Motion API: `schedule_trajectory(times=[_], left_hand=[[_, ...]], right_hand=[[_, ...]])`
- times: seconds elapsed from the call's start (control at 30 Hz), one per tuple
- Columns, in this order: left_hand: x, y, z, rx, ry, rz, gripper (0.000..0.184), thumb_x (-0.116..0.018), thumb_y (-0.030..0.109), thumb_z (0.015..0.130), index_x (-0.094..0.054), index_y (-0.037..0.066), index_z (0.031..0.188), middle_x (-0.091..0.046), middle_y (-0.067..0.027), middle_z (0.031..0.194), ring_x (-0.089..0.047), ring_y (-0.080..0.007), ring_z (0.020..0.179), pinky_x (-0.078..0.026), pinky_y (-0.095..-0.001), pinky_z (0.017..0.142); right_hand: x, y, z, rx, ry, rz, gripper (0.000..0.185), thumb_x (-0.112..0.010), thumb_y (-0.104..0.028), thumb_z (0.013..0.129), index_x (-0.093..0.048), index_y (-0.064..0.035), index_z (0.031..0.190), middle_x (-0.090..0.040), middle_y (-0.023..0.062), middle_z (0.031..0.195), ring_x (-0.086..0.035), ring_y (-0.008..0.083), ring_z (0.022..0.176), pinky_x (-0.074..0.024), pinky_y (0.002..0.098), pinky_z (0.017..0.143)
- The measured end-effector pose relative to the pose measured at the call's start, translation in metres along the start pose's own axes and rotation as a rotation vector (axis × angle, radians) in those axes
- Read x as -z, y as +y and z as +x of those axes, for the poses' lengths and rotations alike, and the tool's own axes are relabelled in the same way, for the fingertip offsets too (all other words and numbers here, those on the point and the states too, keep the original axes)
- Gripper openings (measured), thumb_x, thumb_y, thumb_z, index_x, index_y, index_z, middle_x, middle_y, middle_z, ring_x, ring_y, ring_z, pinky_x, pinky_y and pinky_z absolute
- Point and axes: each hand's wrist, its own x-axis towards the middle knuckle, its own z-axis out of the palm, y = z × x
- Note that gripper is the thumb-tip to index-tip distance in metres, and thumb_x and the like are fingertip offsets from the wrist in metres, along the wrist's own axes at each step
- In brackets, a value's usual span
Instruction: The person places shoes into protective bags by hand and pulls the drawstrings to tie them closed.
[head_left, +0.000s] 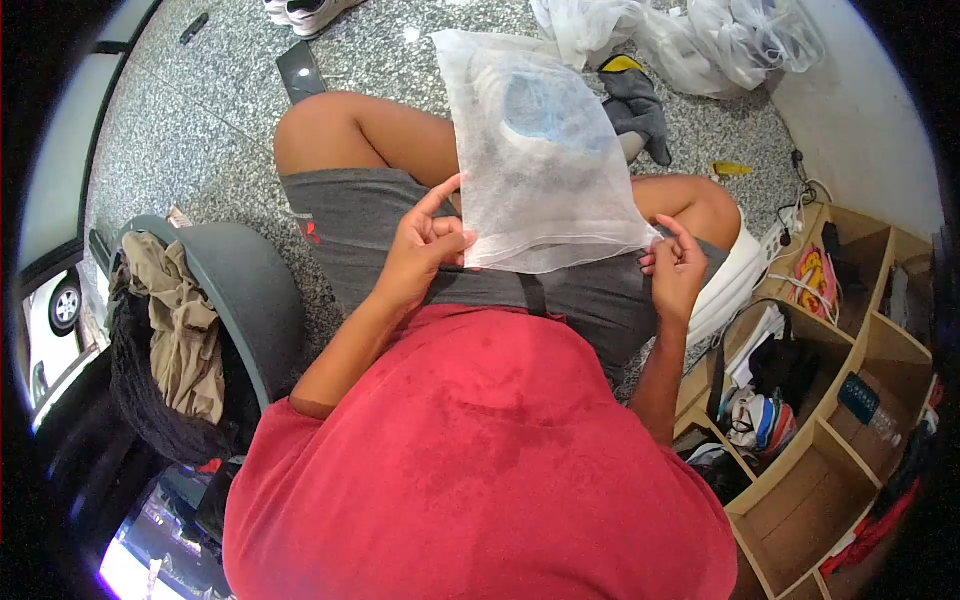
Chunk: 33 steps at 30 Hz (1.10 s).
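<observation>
A white translucent fabric bag lies across my lap, its hemmed opening towards me. Inside it shows a light-blue and white item, blurred by the cloth, so I cannot tell its kind. My left hand pinches the bag's near left corner between thumb and fingers, with the index finger extended along the side edge. At the near right corner, my right hand holds the hem in its fingertips. The hem hangs slightly slack between both hands.
Beyond my legs are several white bags, a dark grey and yellow cloth item, and a phone-like dark slab. A grey tub with clothes stands at left. A compartmented wooden organizer is at right.
</observation>
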Motion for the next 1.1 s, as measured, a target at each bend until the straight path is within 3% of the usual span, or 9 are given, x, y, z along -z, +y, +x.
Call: schedule_trajectory(times=[0.13, 0.23, 0.37, 0.4, 0.47, 0.53, 0.6, 0.8, 1.1], left_hand=[[-0.004, 0.015, -0.006, 0.003, 0.010, -0.034, 0.079, -0.068, -0.002, 0.092, -0.031, 0.009, 0.161, -0.060, 0.0030, 0.076, -0.056, -0.0049, 0.067, -0.050, -0.0216, 0.066], [-0.016, 0.005, -0.009, -0.061, -0.032, -0.014, 0.070, -0.067, 0.000, 0.094, -0.039, 0.007, 0.157, -0.064, 0.0015, 0.079, -0.060, -0.0057, 0.070, -0.053, -0.0229, 0.068], [-0.035, -0.022, -0.006, 0.122, -0.205, -0.037, 0.042, -0.066, 0.003, 0.097, -0.061, 0.001, 0.139, -0.073, -0.0026, 0.090, -0.066, -0.0071, 0.078, -0.057, -0.0239, 0.074], [-0.040, -0.028, -0.005, 0.136, -0.223, -0.047, 0.033, -0.066, 0.003, 0.098, -0.068, 0.000, 0.131, -0.075, -0.0037, 0.093, -0.068, -0.0075, 0.081, -0.058, -0.0241, 0.076], [-0.044, -0.036, -0.002, 0.112, -0.234, -0.002, 0.025, -0.065, 0.004, 0.100, -0.072, -0.001, 0.123, -0.076, -0.0040, 0.097, -0.067, -0.0058, 0.084, -0.055, -0.0225, 0.076], [-0.048, -0.047, 0.000, 0.043, -0.219, 0.069, 0.025, -0.065, 0.004, 0.100, -0.072, -0.002, 0.122, -0.076, -0.0036, 0.098, -0.065, -0.0044, 0.085, -0.052, -0.0204, 0.077], [-0.052, -0.046, 0.001, 0.042, -0.215, 0.088, 0.025, -0.065, 0.004, 0.100, -0.072, -0.003, 0.122, -0.076, -0.0039, 0.098, -0.064, -0.0039, 0.085, -0.051, -0.0197, 0.076], [-0.056, -0.049, -0.006, 0.059, -0.178, 0.032, 0.023, -0.064, 0.003, 0.100, -0.072, -0.004, 0.120, -0.076, -0.0067, 0.100, -0.065, -0.0053, 0.087, -0.052, -0.0209, 0.078], [-0.055, -0.058, 0.000, 0.038, -0.163, 0.010, 0.022, -0.063, 0.001, 0.098, -0.073, -0.005, 0.117, -0.076, -0.0084, 0.101, -0.067, -0.0077, 0.090, -0.054, -0.0229, 0.080]], right_hand=[[0.012, -0.008, -0.002, 0.047, 0.087, 0.094, 0.026, -0.058, -0.001, 0.098, -0.070, 0.0004, 0.121, -0.062, 0.0008, 0.078, -0.058, 0.0066, 0.064, -0.0481, 0.0205, 0.060], [0.032, -0.018, -0.002, 0.214, 0.355, 0.151, 0.024, -0.060, 0.000, 0.097, -0.070, 0.0011, 0.118, -0.065, 0.0010, 0.080, -0.058, 0.0064, 0.066, -0.0474, 0.0196, 0.062], [0.042, -0.019, 0.002, 0.297, 0.490, 0.029, 0.028, -0.062, -0.006, 0.099, -0.064, -0.0002, 0.127, -0.067, 0.0020, 0.083, -0.062, 0.0083, 0.071, -0.0493, 0.0225, 0.064], [0.034, -0.018, -0.007, 0.300, 0.612, -0.059, 0.022, -0.064, -0.015, 0.102, -0.066, -0.0005, 0.117, -0.068, 0.0032, 0.083, -0.063, 0.0093, 0.070, -0.0495, 0.0226, 0.063], [0.023, -0.012, -0.045, 0.181, 0.361, 0.081, 0.025, -0.064, -0.025, 0.104, -0.068, -0.0005, 0.109, -0.069, 0.0045, 0.083, -0.062, 0.0097, 0.068, -0.0488, 0.0224, 0.060], [-0.006, -0.012, -0.086, -0.068, -0.154, 0.419, 0.028, -0.063, -0.028, 0.104, -0.069, -0.0003, 0.104, -0.071, 0.0057, 0.084, -0.062, 0.0096, 0.065, -0.0471, 0.0223, 0.057], [-0.034, -0.013, -0.106, -0.279, -0.471, 0.359, 0.027, -0.064, -0.027, 0.104, -0.070, -0.0006, 0.104, -0.072, 0.0055, 0.085, -0.061, 0.0080, 0.065, -0.0457, 0.0218, 0.056], [-0.069, -0.019, -0.106, -0.366, -0.434, 0.294, 0.023, -0.070, -0.024, 0.100, -0.073, -0.0014, 0.097, -0.073, 0.0046, 0.084, -0.061, 0.0050, 0.066, -0.0451, 0.0211, 0.058], [-0.063, -0.007, -0.098, -0.302, -0.460, 0.327, 0.018, -0.072, -0.019, 0.098, -0.073, -0.0018, 0.093, -0.074, 0.0041, 0.083, -0.063, 0.0066, 0.069, -0.0473, 0.0225, 0.061]])
